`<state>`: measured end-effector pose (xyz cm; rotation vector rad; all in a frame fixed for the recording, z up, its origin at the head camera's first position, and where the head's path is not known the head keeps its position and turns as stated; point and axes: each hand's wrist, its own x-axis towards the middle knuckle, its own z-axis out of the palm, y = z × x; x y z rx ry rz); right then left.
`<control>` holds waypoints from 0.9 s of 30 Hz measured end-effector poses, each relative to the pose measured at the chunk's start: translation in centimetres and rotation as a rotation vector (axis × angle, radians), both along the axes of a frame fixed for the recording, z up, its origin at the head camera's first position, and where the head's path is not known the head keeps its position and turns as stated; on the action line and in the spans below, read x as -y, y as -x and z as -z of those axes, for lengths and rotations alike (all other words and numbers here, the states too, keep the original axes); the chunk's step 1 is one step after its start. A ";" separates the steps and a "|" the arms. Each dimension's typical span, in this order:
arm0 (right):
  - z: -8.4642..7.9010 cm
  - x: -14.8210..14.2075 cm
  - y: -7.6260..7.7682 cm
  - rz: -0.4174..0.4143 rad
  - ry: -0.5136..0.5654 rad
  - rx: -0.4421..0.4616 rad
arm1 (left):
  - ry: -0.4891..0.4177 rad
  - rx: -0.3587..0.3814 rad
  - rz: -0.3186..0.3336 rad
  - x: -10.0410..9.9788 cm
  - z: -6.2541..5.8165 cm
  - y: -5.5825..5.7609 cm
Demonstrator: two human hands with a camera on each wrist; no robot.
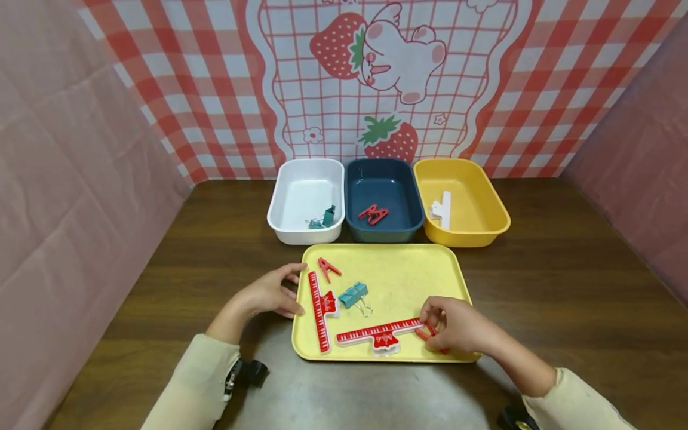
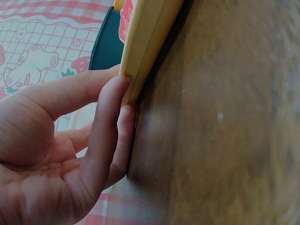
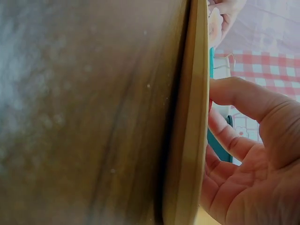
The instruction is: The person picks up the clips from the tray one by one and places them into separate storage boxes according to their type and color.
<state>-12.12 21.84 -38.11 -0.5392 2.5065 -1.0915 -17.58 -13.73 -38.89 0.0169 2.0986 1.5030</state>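
Observation:
On the yellow tray [image 1: 398, 280], my right hand [image 1: 457, 325] pinches a red clothespin [image 1: 443, 350] at the lower right corner, its fingers covering part of it. My left hand [image 1: 274, 292] touches the tray's left rim with loosely bent fingers; the left wrist view shows the fingertips [image 2: 123, 84] against that rim. Near this hand lies a red-and-white ruler clip [image 1: 318, 313], with another red clothespin [image 1: 328, 269] above it. A teal binder clip [image 1: 353, 294] rests mid-left. A second ruler clip [image 1: 378, 331] lies along the front, its right end close to my right fingers.
Behind the tray stand three bins side by side. The white bin [image 1: 306, 179] holds teal binder clips [image 1: 322, 220], the dark blue bin [image 1: 384, 176] red clothespins [image 1: 373, 214], and the yellow bin [image 1: 473, 191] a white clip [image 1: 443, 209]. Cloth walls enclose the wooden table [image 1: 548, 263].

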 end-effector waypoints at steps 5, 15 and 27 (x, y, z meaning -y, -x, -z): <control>-0.2 -0.3 0.2 0.009 0.065 0.073 | -0.010 -0.005 0.005 0.0 0.0 0.0; -0.3 -0.9 0.7 0.043 0.151 0.172 | -0.013 -0.002 0.014 0.1 0.0 0.1; -0.5 -1.2 1.6 0.163 0.292 0.326 | -0.022 0.001 0.015 0.2 0.1 0.2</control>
